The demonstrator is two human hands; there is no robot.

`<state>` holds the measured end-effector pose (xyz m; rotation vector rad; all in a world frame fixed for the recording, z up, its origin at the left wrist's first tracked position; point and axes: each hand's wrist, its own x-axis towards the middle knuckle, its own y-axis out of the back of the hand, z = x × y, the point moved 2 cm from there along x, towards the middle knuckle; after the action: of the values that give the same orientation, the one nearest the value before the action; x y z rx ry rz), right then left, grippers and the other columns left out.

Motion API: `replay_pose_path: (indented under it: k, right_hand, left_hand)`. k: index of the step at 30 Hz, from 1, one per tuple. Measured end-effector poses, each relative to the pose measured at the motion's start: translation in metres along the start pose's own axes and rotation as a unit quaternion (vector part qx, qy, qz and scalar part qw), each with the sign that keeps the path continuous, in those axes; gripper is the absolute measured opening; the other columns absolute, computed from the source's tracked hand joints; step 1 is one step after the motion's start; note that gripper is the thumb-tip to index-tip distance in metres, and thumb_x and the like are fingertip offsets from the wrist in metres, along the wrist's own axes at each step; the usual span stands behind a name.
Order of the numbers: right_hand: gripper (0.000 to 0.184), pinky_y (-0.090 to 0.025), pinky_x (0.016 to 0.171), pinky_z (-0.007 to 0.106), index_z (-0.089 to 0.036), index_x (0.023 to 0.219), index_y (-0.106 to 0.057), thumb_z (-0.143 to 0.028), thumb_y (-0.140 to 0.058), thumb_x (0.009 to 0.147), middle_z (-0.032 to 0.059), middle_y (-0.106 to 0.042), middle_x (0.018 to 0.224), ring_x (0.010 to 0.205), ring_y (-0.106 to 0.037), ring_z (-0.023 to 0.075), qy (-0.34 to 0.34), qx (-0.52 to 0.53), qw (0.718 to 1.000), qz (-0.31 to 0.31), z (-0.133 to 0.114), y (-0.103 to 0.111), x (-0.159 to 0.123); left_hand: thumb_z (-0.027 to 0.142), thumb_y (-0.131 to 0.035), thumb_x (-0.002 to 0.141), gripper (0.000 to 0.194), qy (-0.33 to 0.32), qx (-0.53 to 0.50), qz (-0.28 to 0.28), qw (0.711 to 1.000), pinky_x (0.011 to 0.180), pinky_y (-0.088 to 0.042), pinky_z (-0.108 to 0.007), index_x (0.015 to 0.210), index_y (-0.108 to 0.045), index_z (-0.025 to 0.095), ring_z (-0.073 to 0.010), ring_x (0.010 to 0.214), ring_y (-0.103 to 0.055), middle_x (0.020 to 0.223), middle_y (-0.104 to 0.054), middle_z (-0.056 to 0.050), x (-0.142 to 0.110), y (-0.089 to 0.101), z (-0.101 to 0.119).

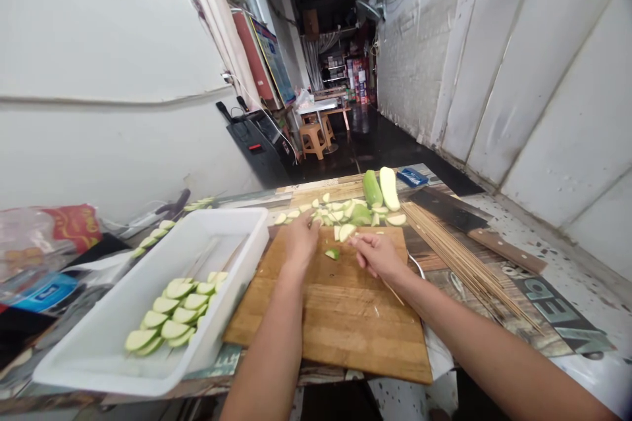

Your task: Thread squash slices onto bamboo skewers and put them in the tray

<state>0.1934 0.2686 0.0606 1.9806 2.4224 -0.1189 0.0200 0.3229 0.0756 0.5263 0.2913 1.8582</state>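
My right hand [378, 255] is closed around a thin wooden skewer [394, 292], whose rear end shows below the palm. Pale green-edged zucchini slices [347, 232] sit at its front, just beyond my fingertips, apparently threaded on it. At the far left edge of the cutting board [355, 322], my left hand [302, 240] has its fingers bent together beside the loose slices; what they pinch, if anything, is hidden. One small zucchini piece [332, 254] lies on the board between my hands. Behind the board spreads a heap of cut slices [340, 209].
A white plastic tray [113, 368] with skewered slices [172, 312] stands left of the board. Two large zucchini pieces [389, 189] lie at the back. To the right are a bundle of bare skewers [454, 253], a cleaver [449, 209] and a blue packet [413, 177].
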Motion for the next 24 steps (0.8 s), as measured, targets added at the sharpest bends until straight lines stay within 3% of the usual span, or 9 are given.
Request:
replay_pose_path:
  k: [2, 4, 8, 11, 13, 16, 19, 24]
  right_hand:
    - [0.024, -0.015, 0.024, 0.015, -0.014, 0.074, -0.058, -0.036, -0.05, 0.075, -0.0088, -0.044, 0.035, 0.022, -0.028, 0.0037, 0.002, -0.011, 1.0, 0.007, 0.001, 0.0, 0.001]
    - [0.024, -0.016, 0.024, 0.015, -0.014, 0.073, -0.058, -0.037, -0.05, 0.074, -0.0088, -0.043, 0.034, 0.022, -0.027, 0.0038, 0.001, -0.013, 1.0, 0.007, 0.002, 0.0, 0.001]
    - [0.026, -0.015, 0.025, 0.015, -0.014, 0.076, -0.059, -0.039, -0.052, 0.074, -0.0091, -0.042, 0.035, 0.023, -0.026, 0.0036, -0.009, -0.01, 1.0, -0.008, 0.002, -0.001, -0.001]
    - [0.028, -0.017, 0.026, 0.015, -0.014, 0.079, -0.061, -0.04, -0.053, 0.073, -0.0094, -0.041, 0.035, 0.023, -0.027, 0.0035, -0.003, -0.017, 1.0, -0.014, 0.001, -0.002, -0.003]
    - [0.029, -0.017, 0.027, 0.015, -0.014, 0.08, -0.062, -0.041, -0.053, 0.073, -0.0094, -0.041, 0.035, 0.024, -0.027, 0.0033, 0.004, -0.026, 0.999, -0.02, 0.0, -0.002, -0.005]
    - [0.031, -0.017, 0.028, 0.015, -0.014, 0.082, -0.063, -0.042, -0.052, 0.074, -0.0094, -0.039, 0.035, 0.024, -0.026, 0.003, 0.013, -0.036, 0.999, -0.026, -0.003, -0.004, -0.008]
    - [0.032, -0.016, 0.029, 0.016, -0.014, 0.082, -0.064, -0.042, -0.051, 0.074, -0.009, -0.039, 0.034, 0.025, -0.026, 0.0036, 0.016, -0.043, 0.999, -0.028, -0.006, -0.005, -0.01]
    - [0.031, -0.017, 0.033, 0.017, -0.014, 0.08, -0.064, -0.041, -0.052, 0.074, -0.0079, -0.038, 0.034, 0.029, -0.026, 0.0042, 0.036, -0.049, 0.997, -0.036, -0.002, -0.005, -0.008]
  left_hand:
    - [0.021, -0.059, 0.07, 0.025, -0.056, 0.065, 0.006, 0.996, 0.088, -0.039, -0.033, 0.094, -0.065, 0.022, -0.023, 0.097, -0.058, 0.101, -0.065, -0.007, 0.001, 0.002, 0.003]
    - [0.021, -0.057, 0.071, 0.022, -0.067, 0.076, 0.011, 0.995, 0.087, -0.039, -0.034, 0.091, -0.066, 0.021, -0.0238, 0.095, -0.058, 0.095, -0.066, -0.007, 0.002, 0.003, 0.002]
    - [0.018, -0.056, 0.071, 0.025, 0.031, -0.119, 0.032, 0.992, 0.071, -0.047, -0.029, 0.096, -0.061, 0.017, -0.0173, 0.074, -0.062, 0.081, -0.066, -0.006, 0.005, 0.0, 0.0]
    - [0.013, -0.059, 0.07, 0.028, 0.121, -0.291, 0.03, 0.949, 0.057, -0.047, -0.022, 0.098, -0.056, 0.013, -0.0115, 0.06, -0.06, 0.071, -0.063, -0.003, 0.003, -0.002, 0.004]
    - [0.01, -0.059, 0.07, 0.02, 0.155, -0.365, 0.021, 0.918, 0.051, -0.045, -0.017, 0.089, -0.055, 0.012, -0.0088, 0.056, -0.058, 0.07, -0.061, -0.003, 0.001, -0.002, 0.009]
    - [0.008, -0.055, 0.074, 0.005, 0.204, -0.439, 0.005, 0.875, 0.049, -0.046, -0.017, 0.077, -0.052, 0.01, -0.0097, 0.057, -0.06, 0.072, -0.062, -0.007, 0.001, 0.0, 0.012]
    - [0.008, -0.053, 0.075, 0.004, 0.242, -0.483, 0.004, 0.842, 0.053, -0.05, -0.023, 0.077, -0.05, 0.01, -0.0158, 0.064, -0.063, 0.073, -0.063, -0.011, 0.004, 0.002, 0.008]
    - [0.008, -0.056, 0.074, 0.008, 0.249, -0.496, 0.029, 0.831, 0.056, -0.053, -0.024, 0.08, -0.051, 0.01, -0.0189, 0.069, -0.065, 0.077, -0.064, -0.012, 0.008, 0.003, 0.002]
